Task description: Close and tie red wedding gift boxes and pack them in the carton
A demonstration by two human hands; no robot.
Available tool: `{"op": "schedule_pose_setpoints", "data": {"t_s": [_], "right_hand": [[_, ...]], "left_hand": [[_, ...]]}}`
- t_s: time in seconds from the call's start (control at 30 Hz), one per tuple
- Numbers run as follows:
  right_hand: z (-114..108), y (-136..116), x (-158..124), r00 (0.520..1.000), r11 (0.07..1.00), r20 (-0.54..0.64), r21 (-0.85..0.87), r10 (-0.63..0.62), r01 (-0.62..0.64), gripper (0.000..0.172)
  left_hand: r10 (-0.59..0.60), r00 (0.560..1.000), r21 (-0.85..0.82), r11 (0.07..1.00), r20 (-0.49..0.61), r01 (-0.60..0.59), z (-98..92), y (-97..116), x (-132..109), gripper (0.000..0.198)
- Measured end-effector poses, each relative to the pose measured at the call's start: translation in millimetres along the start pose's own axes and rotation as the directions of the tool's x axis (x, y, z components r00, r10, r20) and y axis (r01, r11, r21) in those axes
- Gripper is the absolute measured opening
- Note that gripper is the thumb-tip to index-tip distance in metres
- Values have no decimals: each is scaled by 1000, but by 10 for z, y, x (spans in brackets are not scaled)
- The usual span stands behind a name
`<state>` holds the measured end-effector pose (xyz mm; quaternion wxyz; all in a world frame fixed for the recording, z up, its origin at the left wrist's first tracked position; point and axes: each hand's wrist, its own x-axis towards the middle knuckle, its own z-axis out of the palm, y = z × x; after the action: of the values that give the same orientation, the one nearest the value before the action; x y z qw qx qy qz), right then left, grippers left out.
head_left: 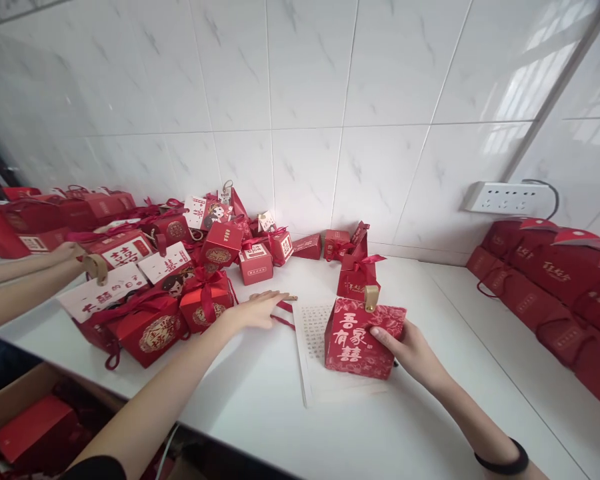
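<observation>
**While the right hand grips a red box, the left lies flat**

Where the white tabletop (260, 400) meets the tiled wall, the right hand (405, 343) is closed round the side of a red cardboard gift box with white characters (363, 340), thumb on its front face and fingers behind. That box stands on a white printed paper sheet (313, 360) near the table's middle, and a tan tab handle (371, 298) sticks up from its top. A black bracelet (503, 460) circles the right wrist.

The left hand (257, 308) is released, palm down and fingers stretched flat on the table. Its fingertips lie at a thin red ribbon strand (284, 315); whether they touch it cannot be told. Just beside the left wrist sits a small red box tied with a satin bow (205, 303), at the front of a heap of red gift boxes (190, 247) running back to the wall.

At the far left, another person's hand (67, 253) rests among that heap. A white power strip (510, 198) hangs on the tiles, above a row of dark red paper bags (545, 287).
</observation>
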<state>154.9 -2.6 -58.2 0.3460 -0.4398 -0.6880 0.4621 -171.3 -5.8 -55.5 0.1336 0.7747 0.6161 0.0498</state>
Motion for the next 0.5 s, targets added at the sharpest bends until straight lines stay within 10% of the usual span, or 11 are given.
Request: {"op": "schedule_pose_setpoints", "data": {"t_s": [0.3,0.5], "right_hand": [[26,-9,-3,1000,999,0,-44,-24,24,54],[36,-18,7,996,996,36,36,-79,78,49]], "left_hand": [[-38,999,79,996,35,35,-102,33,227,23],[-100,968,-32,993,231,111,-737,-27,381,16]]}}
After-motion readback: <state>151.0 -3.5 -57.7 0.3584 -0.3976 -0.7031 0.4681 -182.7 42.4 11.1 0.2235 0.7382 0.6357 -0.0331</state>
